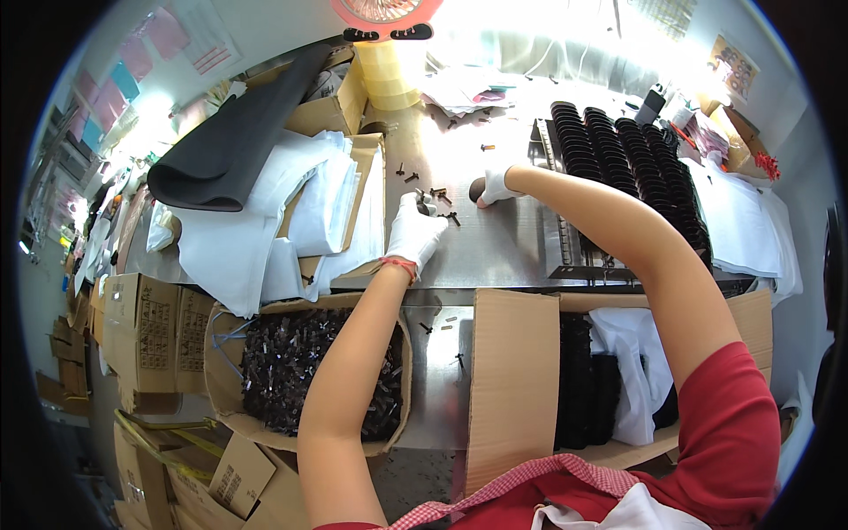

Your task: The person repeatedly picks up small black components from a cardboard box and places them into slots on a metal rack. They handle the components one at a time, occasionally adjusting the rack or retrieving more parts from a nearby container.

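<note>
My left hand [417, 231], in a white glove, is at the middle of the metal table [459, 256] with its fingers closed round a small dark piece. Beside its fingertips lie several small black T-shaped parts [442, 196]. To the right, my right hand [497, 187] reaches in, partly covered in white, its fingers closed on a dark round piece [478, 190]. What exactly either piece is, I cannot make out. Just right of that hand stands a metal rack [555, 203] with rows of black discs [623, 150] packed on edge.
White sheets [238, 238] and a rolled dark mat [238, 141] cover the table's left. Below are a carton of small dark parts [291, 371] and an open carton [515, 389] with black goods and white cloth. A pink fan [385, 13] stands at the back.
</note>
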A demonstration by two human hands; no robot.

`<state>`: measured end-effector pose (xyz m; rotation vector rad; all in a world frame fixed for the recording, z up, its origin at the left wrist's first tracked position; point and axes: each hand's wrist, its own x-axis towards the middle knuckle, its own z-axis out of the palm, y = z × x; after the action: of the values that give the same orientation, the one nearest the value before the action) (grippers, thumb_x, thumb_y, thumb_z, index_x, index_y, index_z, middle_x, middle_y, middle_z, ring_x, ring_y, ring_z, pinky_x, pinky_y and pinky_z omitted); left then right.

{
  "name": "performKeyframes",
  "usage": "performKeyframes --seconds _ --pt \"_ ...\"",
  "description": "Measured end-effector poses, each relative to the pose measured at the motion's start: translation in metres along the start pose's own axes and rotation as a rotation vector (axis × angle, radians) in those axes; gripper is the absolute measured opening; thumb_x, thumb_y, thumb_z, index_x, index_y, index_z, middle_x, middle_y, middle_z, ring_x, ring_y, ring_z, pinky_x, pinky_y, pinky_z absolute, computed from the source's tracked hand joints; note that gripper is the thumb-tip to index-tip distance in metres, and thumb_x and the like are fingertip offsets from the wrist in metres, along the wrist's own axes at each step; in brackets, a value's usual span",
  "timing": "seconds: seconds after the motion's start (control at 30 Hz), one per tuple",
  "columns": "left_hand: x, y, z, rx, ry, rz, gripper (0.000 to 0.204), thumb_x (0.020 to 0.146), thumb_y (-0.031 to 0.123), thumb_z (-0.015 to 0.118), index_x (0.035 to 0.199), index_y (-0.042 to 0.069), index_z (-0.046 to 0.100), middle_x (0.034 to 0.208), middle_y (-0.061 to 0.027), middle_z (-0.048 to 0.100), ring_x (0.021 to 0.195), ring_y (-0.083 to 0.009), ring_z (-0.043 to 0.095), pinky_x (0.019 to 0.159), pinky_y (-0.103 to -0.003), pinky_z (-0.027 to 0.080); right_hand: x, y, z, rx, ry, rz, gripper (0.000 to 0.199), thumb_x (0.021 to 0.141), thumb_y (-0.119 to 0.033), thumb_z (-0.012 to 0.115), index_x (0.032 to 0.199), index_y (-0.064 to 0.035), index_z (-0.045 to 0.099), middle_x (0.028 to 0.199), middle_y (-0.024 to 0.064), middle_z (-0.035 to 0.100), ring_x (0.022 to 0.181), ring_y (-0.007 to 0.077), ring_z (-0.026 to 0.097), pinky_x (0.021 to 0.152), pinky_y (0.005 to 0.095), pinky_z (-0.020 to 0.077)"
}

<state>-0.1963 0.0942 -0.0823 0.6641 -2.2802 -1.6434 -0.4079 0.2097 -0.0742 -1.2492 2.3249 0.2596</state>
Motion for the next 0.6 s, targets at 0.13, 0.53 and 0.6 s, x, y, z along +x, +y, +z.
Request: performKeyframes --seconds 0.13,0.53,0.6 --pt "-0.023 0.011 -0.023 0.352 0.023 0.077 0.069 0.076 0.02 0.082 0.132 0.001 0.047 0.119 -0.0146 0.064 0.104 -0.02 0.064 0.09 -0.032 0.052 -0.068 -0.08 -0.03 0.148 0.035 -0.176 0.056 0.067 -0.043 0.081 0.098 0.0034 0.073 0.083 0.0124 0.071 0.075 0.0225 0.066 0.07 0.0339 0.0531" --pt "-0.101 0.125 -0.022 -0.154 -0.043 0.206 0.054 0.083 0.009 0.071 0.128 0.0 0.042 0.099 -0.0077 0.061 0.08 -0.0121 0.064 0.067 -0.025 0.056 -0.212 -0.096 -0.068 0.916 0.329 -0.401 0.052 0.091 -0.044 0.069 0.112 0.0032 0.064 0.1 0.0134 0.069 0.09 0.016 0.066 0.086 0.0276 0.0514" --pt "-0.114 0.142 -0.021 -0.143 -0.136 0.23 0.053 0.083 0.008 0.07 0.128 0.0 0.042 0.098 -0.0073 0.061 0.079 -0.0125 0.064 0.068 -0.026 0.057 -0.243 -0.108 -0.074 0.783 0.455 -0.251 0.047 0.094 -0.045 0.063 0.111 -0.0015 0.064 0.092 0.0123 0.07 0.085 0.0173 0.069 0.078 0.0324 0.0527"
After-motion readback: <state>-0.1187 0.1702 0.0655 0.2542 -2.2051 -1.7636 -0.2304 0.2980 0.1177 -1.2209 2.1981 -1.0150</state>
